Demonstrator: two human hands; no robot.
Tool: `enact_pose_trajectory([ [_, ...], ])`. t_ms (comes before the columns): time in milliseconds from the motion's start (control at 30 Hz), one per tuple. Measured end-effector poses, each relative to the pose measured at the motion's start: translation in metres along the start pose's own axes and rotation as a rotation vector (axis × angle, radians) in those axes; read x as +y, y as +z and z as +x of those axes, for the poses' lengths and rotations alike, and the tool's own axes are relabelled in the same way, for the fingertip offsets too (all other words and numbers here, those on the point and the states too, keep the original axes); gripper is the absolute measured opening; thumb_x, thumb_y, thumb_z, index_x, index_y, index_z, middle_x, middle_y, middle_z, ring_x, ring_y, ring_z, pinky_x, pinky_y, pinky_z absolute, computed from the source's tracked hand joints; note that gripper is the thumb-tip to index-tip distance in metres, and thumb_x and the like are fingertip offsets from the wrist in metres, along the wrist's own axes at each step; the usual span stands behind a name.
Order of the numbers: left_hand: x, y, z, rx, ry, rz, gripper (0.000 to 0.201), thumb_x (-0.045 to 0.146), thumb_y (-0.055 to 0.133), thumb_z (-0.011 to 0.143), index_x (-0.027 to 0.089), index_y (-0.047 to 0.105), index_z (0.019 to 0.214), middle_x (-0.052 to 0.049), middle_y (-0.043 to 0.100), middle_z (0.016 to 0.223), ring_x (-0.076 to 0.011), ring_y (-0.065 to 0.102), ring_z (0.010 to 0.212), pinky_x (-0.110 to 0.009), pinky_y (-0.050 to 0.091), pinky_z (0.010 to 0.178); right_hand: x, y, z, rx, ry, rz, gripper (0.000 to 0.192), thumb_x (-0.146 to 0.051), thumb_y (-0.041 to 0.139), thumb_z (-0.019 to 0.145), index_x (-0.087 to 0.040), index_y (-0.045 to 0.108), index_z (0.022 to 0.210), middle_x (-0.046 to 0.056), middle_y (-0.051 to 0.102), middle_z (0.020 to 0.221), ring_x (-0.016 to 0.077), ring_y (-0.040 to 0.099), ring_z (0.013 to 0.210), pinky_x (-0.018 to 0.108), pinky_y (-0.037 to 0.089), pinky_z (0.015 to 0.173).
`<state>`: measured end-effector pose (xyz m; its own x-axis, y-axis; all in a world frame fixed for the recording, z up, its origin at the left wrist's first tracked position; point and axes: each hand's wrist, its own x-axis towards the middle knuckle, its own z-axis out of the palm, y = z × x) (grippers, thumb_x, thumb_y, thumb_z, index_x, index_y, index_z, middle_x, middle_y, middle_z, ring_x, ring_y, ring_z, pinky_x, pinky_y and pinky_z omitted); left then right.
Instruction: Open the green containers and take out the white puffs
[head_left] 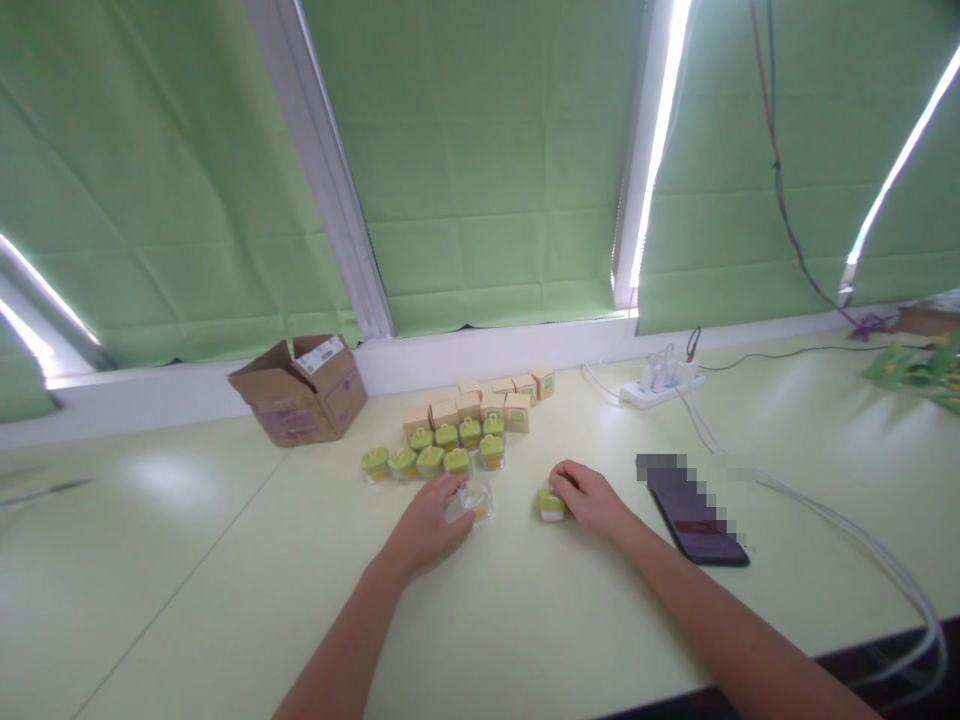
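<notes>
A smooth, pale bench [480, 630] is extending beneath everything, its thin seam running to the left of the clear jar [481, 488]. To the right of that jar, a flat black phone [701, 522] is lying with blocky masking hiding parts of its screen.

Just right of the jar, a green-topped piece [551, 507] with a rounded, pale pinkish underside is showing only partly; the right hand [592, 497] is covering its edge, wrist bent, fingers clamping it in a pinch. The see-through jar itself is standing on the bench, glass or plastic being hard to tell. The left hand [429, 522] is curving around its left side, thumb and index finger clasping it, both forearms being cut off below.

Beyond the jar, 9 green-lidded jars [430, 458] with pale loops are standing in 2 uneven rows. Farther beyond it, small tan cardboard boxes [517, 412] are overlapping too much for a sure count. Far left of it, a creased brown carton [292, 412] is hiding its inside; far right, a white power strip [637, 397] is sitting under crowded plugs. Farthest beyond it, lightly creased green blinds [487, 160] are hanging, cut off above.
</notes>
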<state>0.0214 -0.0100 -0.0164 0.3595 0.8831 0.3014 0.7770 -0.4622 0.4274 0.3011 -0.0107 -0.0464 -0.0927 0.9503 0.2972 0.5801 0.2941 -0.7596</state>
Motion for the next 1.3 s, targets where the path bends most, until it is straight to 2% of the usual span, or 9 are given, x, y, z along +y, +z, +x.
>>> enact_pose_trajectory([
  [167, 0.003, -0.004, 0.000, 0.082, 0.055, 0.018, 0.049, 0.034, 0.064, 0.075, 0.021, 0.052, 0.120, -0.008, 0.057, 0.118, -0.0238, 0.054, 0.105, -0.037, 0.042, 0.093, 0.002, -0.007, 0.001, 0.071, 0.018, -0.031, 0.034, -0.041, 0.035, 0.090, -0.019, 0.052, 0.071, -0.001, 0.056, 0.064, 0.0145, 0.050, 0.064, 0.023, 0.033, 0.057],
  [300, 0.013, -0.008, -0.001, 0.201, 0.123, 0.041, 0.016, 0.026, 0.055, 0.080, 0.018, 0.058, 0.094, -0.004, 0.060, 0.089, -0.0185, 0.055, 0.085, -0.031, 0.043, 0.078, 0.003, -0.011, 0.001, 0.067, 0.003, -0.071, 0.039, -0.041, 0.036, 0.090, -0.019, 0.044, 0.058, -0.003, 0.045, 0.054, 0.0126, 0.043, 0.056, 0.023, 0.028, 0.054],
  [333, 0.017, -0.009, -0.002, 0.189, 0.141, 0.045, 0.009, 0.024, 0.052, 0.082, 0.017, 0.057, 0.085, -0.002, 0.058, 0.080, -0.0164, 0.054, 0.077, -0.028, 0.042, 0.072, 0.003, -0.011, 0.001, 0.051, -0.009, -0.077, 0.040, -0.041, 0.037, 0.090, -0.019, 0.043, 0.057, -0.003, 0.044, 0.053, 0.0121, 0.042, 0.055, 0.023, 0.027, 0.053],
  [433, 0.030, -0.005, -0.007, 0.044, 0.207, 0.061, 0.016, 0.018, 0.046, 0.083, 0.018, 0.053, 0.069, 0.002, 0.050, 0.062, -0.0115, 0.046, 0.059, -0.023, 0.035, 0.059, -0.001, -0.011, -0.001, -0.014, -0.058, -0.083, 0.040, -0.041, 0.040, 0.089, -0.018, 0.044, 0.056, -0.004, 0.044, 0.054, 0.0113, 0.041, 0.055, 0.023, 0.028, 0.053],
  [567, 0.047, 0.005, -0.013, -0.165, 0.312, 0.060, 0.017, 0.016, 0.047, 0.081, 0.018, 0.052, 0.065, 0.004, 0.045, 0.056, -0.0097, 0.039, 0.054, -0.022, 0.030, 0.055, -0.008, -0.012, -0.004, -0.070, -0.138, -0.096, 0.029, -0.038, 0.049, 0.085, -0.019, 0.048, 0.063, -0.003, 0.050, 0.062, 0.0115, 0.044, 0.060, 0.023, 0.031, 0.056],
  [667, 0.053, 0.010, -0.015, -0.241, 0.353, 0.063, 0.013, 0.016, 0.049, 0.078, 0.018, 0.053, 0.066, 0.005, 0.044, 0.056, -0.0101, 0.037, 0.055, -0.022, 0.030, 0.056, -0.011, -0.014, -0.007, -0.107, -0.182, -0.103, 0.019, -0.036, 0.060, 0.078, -0.019, 0.051, 0.076, -0.001, 0.053, 0.074, 0.0123, 0.046, 0.066, 0.023, 0.035, 0.059],
  [933, 0.055, 0.009, -0.014, -0.262, 0.309, 0.043, 0.013, 0.019, 0.048, 0.080, 0.019, 0.057, 0.071, 0.003, 0.048, 0.057, -0.0117, 0.041, 0.056, -0.023, 0.033, 0.059, -0.012, -0.016, -0.011, -0.228, -0.207, -0.091, 0.055, -0.025, 0.076, 0.059, -0.021, 0.054, 0.109, 0.005, 0.054, 0.107, 0.0188, 0.054, 0.091, 0.029, 0.042, 0.079],
  [1100, 0.058, 0.007, -0.014, -0.256, 0.285, -0.004, 0.014, 0.018, 0.048, 0.079, 0.019, 0.059, 0.071, 0.003, 0.048, 0.056, -0.0118, 0.041, 0.055, -0.023, 0.033, 0.058, -0.012, -0.016, -0.009, -0.224, -0.242, -0.115, 0.046, -0.019, 0.068, 0.067, -0.022, 0.056, 0.112, 0.007, 0.057, 0.111, 0.0213, 0.054, 0.100, 0.031, 0.041, 0.087],
  [1300, 0.058, 0.007, -0.013, -0.263, 0.278, 0.005, 0.012, 0.018, 0.049, 0.078, 0.019, 0.058, 0.070, 0.003, 0.048, 0.057, -0.0115, 0.041, 0.056, -0.023, 0.033, 0.058, -0.015, -0.014, -0.011, -0.195, -0.257, -0.175, 0.041, -0.022, 0.063, 0.071, -0.021, 0.056, 0.111, 0.006, 0.059, 0.103, 0.0189, 0.057, 0.088, 0.028, 0.044, 0.077],
])
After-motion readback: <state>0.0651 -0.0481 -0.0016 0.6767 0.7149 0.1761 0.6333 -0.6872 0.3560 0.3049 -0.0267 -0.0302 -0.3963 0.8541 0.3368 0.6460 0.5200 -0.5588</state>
